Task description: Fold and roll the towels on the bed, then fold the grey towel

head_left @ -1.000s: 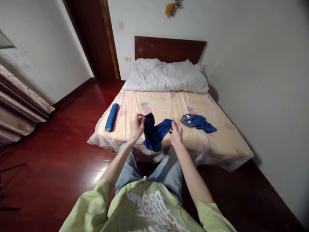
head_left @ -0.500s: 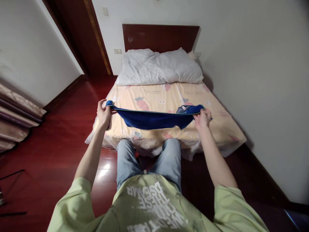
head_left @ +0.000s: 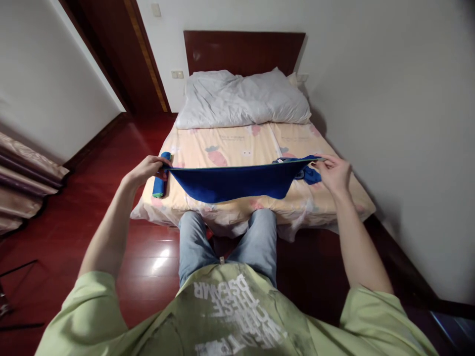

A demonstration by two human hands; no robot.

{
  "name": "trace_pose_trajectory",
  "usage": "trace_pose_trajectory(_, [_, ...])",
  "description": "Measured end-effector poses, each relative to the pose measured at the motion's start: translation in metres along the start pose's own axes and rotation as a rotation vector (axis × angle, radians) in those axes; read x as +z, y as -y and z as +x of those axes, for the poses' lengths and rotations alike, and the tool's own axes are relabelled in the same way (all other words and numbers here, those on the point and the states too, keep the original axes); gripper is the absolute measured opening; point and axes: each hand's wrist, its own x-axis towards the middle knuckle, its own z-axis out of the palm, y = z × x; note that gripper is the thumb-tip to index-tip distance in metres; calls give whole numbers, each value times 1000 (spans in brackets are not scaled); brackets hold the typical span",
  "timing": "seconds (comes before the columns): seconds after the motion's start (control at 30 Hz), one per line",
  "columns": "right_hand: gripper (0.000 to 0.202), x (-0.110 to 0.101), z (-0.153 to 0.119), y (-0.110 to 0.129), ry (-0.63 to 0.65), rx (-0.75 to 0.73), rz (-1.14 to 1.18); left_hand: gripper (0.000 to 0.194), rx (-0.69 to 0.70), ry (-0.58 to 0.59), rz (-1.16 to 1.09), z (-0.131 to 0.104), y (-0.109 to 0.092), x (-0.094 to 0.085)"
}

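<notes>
A blue towel point(head_left: 232, 183) with a thin green edge is stretched between my two hands, sagging in the middle above the near end of the bed. My left hand point(head_left: 149, 168) pinches its left corner, and my right hand point(head_left: 335, 173) pinches the right corner. A rolled blue towel point(head_left: 159, 185) with green ends lies on the bed sheet, just below and beside my left hand. Partly hidden behind the stretched towel, a crumpled blue cloth point(head_left: 310, 175) rests on the bed near my right hand.
The bed point(head_left: 208, 143) has a peach sheet with a carrot print. A bundled white quilt point(head_left: 241, 99) lies by the dark red headboard point(head_left: 245, 52). Curtains point(head_left: 25, 183) hang at the left, over a dark red floor point(head_left: 89, 198). My knees touch the bed's near edge.
My hands have moved farther apart, pulling the blue towel wider and tauter. The rolled towel and the crumpled cloth show more now.
</notes>
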Motion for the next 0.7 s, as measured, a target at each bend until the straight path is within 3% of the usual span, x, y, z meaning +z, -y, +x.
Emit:
trace_pose_trajectory(0.1, [29,-5,11,14,69,-83,-88,12,-43,134,1,-4,16,-4])
trace_pose_trajectory(0.17, [29,-6,17,24,49,-114,-94,2,-9,212,-36,-6,30,-2])
trace_pose_trajectory(0.27, [27,-3,20,43,35,-107,-102,19,96,238,-60,-7,49,4])
trace_pose_trajectory(0.4, [20,-1,20,61,67,-126,-189,27,284,77,236,0,61,10])
trace_pose_trajectory(0.5, [14,-6,23,65,118,-174,-288,29,493,-133,504,6,57,10])
trace_pose_trajectory(0.57, [13,-9,26,66,156,-162,-305,34,587,-217,559,7,49,7])
trace_pose_trajectory(0.7, [14,-15,26,70,195,-52,-271,34,533,-273,534,7,29,-5])
